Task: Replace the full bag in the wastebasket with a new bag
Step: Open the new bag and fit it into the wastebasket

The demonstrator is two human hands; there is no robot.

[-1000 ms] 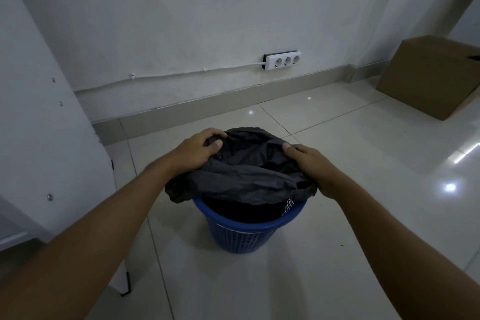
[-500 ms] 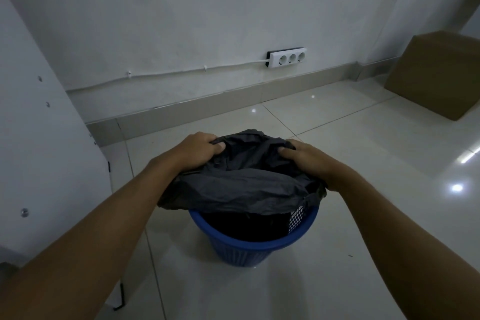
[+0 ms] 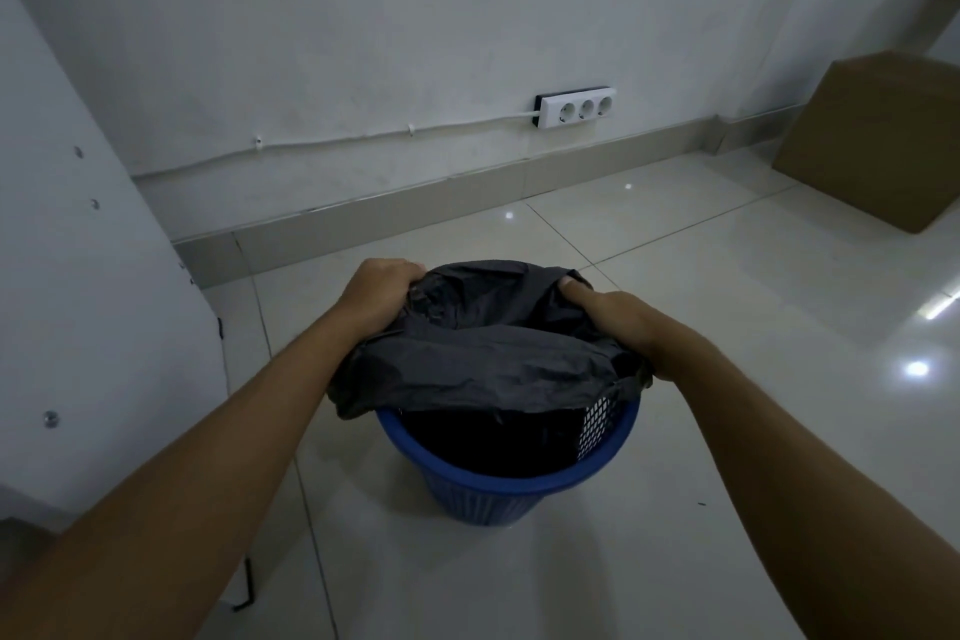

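Since the black bag [image 3: 483,364] is thin, soft film, bunched over the far rim of the blue wastebasket [image 3: 498,478] on the floor, it likely crumples and could tear; its weight can't be judged. Best held at the gathered edge: left hand [image 3: 376,288] and right hand [image 3: 610,314] each closed on a fistful.

No text, label, brand, number or sign is showing legibly anywhere in the head view. The cardboard box [image 3: 878,140], sitting at about two o'clock, is turning plain faces to the camera. The white socket strip [image 3: 576,107] on the wall, at about one o'clock, is showing no marking that can be read.
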